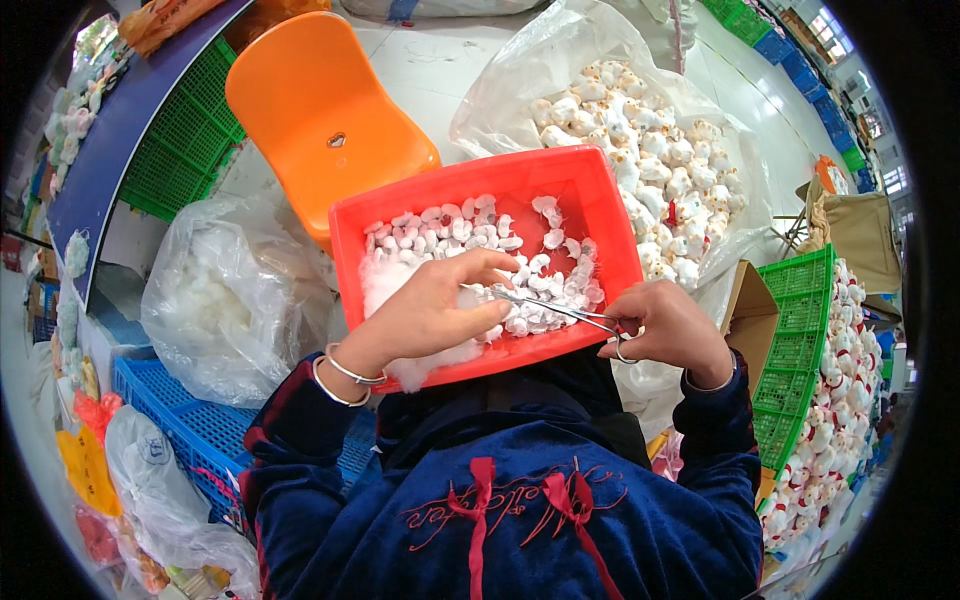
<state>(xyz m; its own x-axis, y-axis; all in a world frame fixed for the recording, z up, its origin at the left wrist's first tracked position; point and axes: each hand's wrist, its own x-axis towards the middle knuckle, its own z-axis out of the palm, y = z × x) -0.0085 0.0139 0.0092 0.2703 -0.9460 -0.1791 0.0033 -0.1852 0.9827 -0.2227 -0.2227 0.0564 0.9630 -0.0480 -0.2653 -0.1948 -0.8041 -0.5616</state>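
Observation:
My right hand [668, 322] grips scissor-handled forceps [570, 310] by the finger rings, and their thin metal jaws point left. Over the red plastic tub [480, 174], my left hand [425, 308] curls its fingers and thumb around the jaw tips. What sits between those fingers is too small and partly hidden to name. Many small white curved fabric pieces [440, 232] lie in the tub, some with loose threads. A tuft of white stuffing [384, 280] lies at the tub's left side, partly under my left hand. The tub rests at my lap.
An orange chair [320, 120] stands beyond the tub. A clear bag of stuffing [215, 290] is at left, above a blue crate [190, 410]. Far right, a large plastic bag holds white stuffed pieces [660, 170]; nearer stands a green crate [795, 350] beside more plush pieces.

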